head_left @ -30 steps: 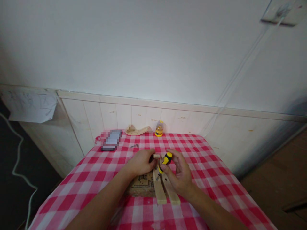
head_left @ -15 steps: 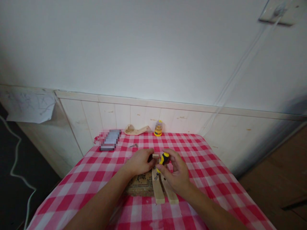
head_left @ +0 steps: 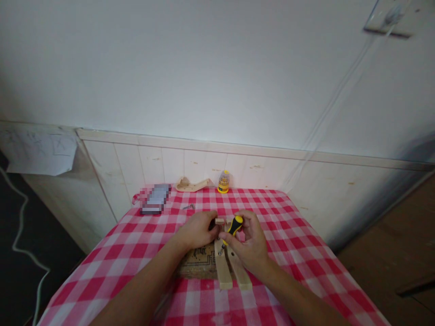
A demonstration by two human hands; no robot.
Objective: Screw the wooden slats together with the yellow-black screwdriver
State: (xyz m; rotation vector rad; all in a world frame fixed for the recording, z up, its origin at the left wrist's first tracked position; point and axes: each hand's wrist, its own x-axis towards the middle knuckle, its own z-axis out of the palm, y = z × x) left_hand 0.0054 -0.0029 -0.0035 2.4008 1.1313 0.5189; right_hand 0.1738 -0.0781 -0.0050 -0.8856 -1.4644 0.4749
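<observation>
My right hand (head_left: 253, 244) grips a yellow-and-black screwdriver (head_left: 234, 226) between thumb and fingers. The screwdriver leans, its tip down at a hole or screw in a pale wooden piece (head_left: 224, 274). A second wooden piece (head_left: 240, 274) lies just right of the first, under my right hand. My left hand (head_left: 200, 231) is closed on the far end of the wooden pieces, where a short block (head_left: 219, 221) shows; its fingertips are partly hidden. Beneath the wood lies a brown board with black printed patterns (head_left: 199, 265).
A red-and-white checked cloth (head_left: 288, 271) covers the table. Along the wall stand a curved wooden part (head_left: 192, 184) and a yellow-based bit container (head_left: 223, 182). A pixelated phone-like object (head_left: 156, 199) lies at the back left, with small screws (head_left: 189, 207) nearby.
My right hand has shifted its grip slightly on the screwdriver, and the handle's top has moved a little to the right. The left hand stays in place.
</observation>
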